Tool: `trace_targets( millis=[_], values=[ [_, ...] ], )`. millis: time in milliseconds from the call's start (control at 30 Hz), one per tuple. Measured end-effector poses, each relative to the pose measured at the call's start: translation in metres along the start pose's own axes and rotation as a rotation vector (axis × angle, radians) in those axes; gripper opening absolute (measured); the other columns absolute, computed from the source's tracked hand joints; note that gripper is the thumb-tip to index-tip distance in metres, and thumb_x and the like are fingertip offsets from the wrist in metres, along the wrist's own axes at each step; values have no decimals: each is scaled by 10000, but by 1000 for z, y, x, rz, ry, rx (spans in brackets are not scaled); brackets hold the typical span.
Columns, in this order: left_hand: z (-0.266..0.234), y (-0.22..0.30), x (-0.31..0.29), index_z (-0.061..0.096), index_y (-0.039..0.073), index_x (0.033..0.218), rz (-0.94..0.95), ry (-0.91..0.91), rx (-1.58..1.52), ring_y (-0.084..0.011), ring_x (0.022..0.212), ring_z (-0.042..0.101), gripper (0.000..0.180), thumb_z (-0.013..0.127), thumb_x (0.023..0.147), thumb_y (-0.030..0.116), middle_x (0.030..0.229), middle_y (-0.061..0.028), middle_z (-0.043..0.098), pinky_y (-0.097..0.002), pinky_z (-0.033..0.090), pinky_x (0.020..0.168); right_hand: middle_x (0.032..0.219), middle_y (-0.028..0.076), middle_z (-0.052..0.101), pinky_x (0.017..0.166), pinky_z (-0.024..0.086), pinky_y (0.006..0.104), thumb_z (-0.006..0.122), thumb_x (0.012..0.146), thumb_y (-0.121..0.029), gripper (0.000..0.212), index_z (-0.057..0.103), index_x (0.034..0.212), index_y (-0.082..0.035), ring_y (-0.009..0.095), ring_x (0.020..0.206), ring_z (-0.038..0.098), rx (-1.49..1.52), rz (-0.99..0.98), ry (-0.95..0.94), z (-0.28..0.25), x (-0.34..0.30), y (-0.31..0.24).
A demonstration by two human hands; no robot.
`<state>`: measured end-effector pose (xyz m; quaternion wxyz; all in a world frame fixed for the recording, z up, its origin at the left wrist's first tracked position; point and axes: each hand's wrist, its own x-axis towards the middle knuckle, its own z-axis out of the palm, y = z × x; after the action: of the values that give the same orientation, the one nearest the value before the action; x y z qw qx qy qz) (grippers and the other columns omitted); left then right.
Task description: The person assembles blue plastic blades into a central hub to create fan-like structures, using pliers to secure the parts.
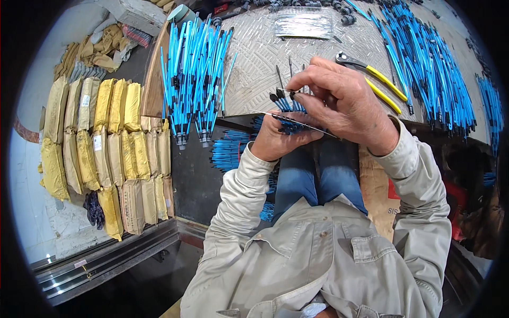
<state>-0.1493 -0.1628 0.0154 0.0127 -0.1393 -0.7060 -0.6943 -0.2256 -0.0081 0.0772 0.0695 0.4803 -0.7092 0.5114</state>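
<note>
My left hand (269,139) is closed round a small bundle of thin blue tubes (289,104) with black tips, held above my lap at the table's front edge. A thin, straight strip (313,127) lies slantwise across that bundle. Over it, my right hand (352,103) is closed, thumb and forefinger pinching a small black piece (292,95) at the tips. Whether this piece joins a tube is hidden by the fingers. Yellow-handled pliers (387,87) lie beyond my right hand. Several thin dark rods (279,76) show just past the bundle.
Piles of blue tubes lie on the patterned table (249,63), one pile (193,74) left, a larger one (429,63) right. At the back is a clear packet of silvery strips (303,24). Wrapped packages (106,153) are stacked at left. More blue tubes (231,150) sit below the table edge.
</note>
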Motion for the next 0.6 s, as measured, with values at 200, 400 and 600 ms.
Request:
trace_targets(
  millis=[200,400,600],
  values=[
    [1,-1,0,688,28,902,1,-16,-51,-123,830,605,174,721,731,21,854,-44,667,-271,487,753,694,28,458,488,342,232,617,744,-8,144,595,886,-20,103,552,433,-18,-31,-60,-4,2,0],
    [-2,-3,0,690,31,905,43,-29,-1,-132,847,610,175,716,732,19,864,-49,673,-280,490,768,717,21,497,510,346,223,614,789,-34,157,614,946,-20,88,574,435,75,23,-94,-2,2,3],
    [-10,3,0,690,38,921,6,-114,-23,-140,858,615,196,721,728,40,878,-54,680,-288,490,775,741,8,523,506,340,219,612,819,-59,182,625,998,-32,68,578,421,383,137,-214,-6,3,6]
  ],
)
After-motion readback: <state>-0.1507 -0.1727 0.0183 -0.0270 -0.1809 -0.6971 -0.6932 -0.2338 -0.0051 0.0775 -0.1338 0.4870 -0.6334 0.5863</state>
